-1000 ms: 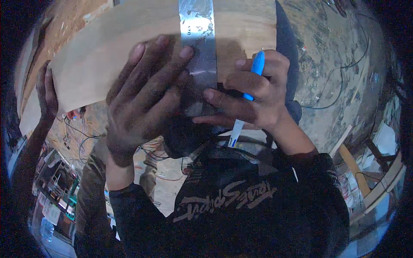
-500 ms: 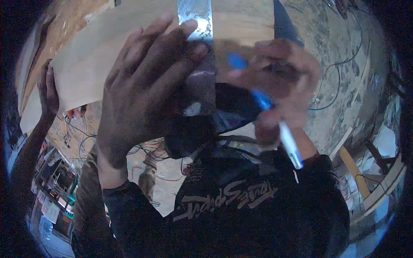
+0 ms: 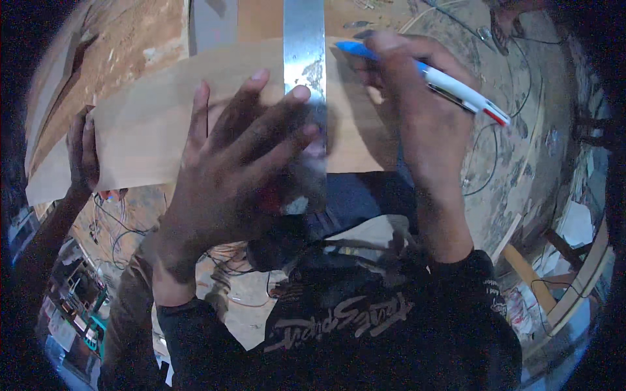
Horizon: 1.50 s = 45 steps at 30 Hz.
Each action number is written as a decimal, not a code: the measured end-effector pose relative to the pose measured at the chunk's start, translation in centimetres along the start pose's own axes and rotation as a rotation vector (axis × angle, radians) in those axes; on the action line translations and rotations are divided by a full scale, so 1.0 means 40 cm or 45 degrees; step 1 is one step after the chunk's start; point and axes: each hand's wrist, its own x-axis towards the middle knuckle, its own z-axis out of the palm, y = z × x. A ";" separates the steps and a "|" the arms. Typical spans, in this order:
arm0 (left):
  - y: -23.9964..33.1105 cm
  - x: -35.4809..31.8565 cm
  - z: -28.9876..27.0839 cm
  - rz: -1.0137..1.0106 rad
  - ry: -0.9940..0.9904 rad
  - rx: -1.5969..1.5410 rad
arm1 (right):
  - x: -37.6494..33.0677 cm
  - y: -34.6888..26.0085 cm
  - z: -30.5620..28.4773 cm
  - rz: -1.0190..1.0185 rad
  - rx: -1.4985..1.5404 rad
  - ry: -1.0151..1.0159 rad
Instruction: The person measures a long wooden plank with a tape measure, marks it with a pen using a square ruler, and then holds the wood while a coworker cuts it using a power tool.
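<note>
My left hand (image 3: pixel 228 163) lies with its fingers spread over a pale wooden board (image 3: pixel 150 124). Its index fingertip rests on a shiny metal ruler (image 3: pixel 304 45), which crosses the board from near to far. My right hand (image 3: pixel 430 117) is closed around a blue and white ballpoint pen (image 3: pixel 486 107) with coloured sliders. The pen's blue tip is at the board's far edge, just right of the ruler; whether it touches the wood I cannot tell.
Another person's hand (image 3: pixel 83 153) grips the board's left end. A foot (image 3: pixel 503 26) stands on the floor at the far right. Cables (image 3: pixel 492 153) trail over the dusty floor, and wooden bars (image 3: pixel 531 277) lie at the right.
My right hand has turned the pen and carried it away from me to the board's far edge. The board, ruler and left hand appear lower in view.
</note>
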 end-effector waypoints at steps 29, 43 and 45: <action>0.001 0.005 0.018 0.010 0.076 0.046 | -0.031 -0.039 -0.015 0.439 0.703 -0.276; -0.005 0.012 0.031 0.021 0.088 -0.071 | -0.027 0.030 -0.049 0.075 0.106 -0.146; 0.004 0.000 0.016 -0.004 0.090 -0.054 | 0.002 0.038 -0.011 0.037 0.116 -0.106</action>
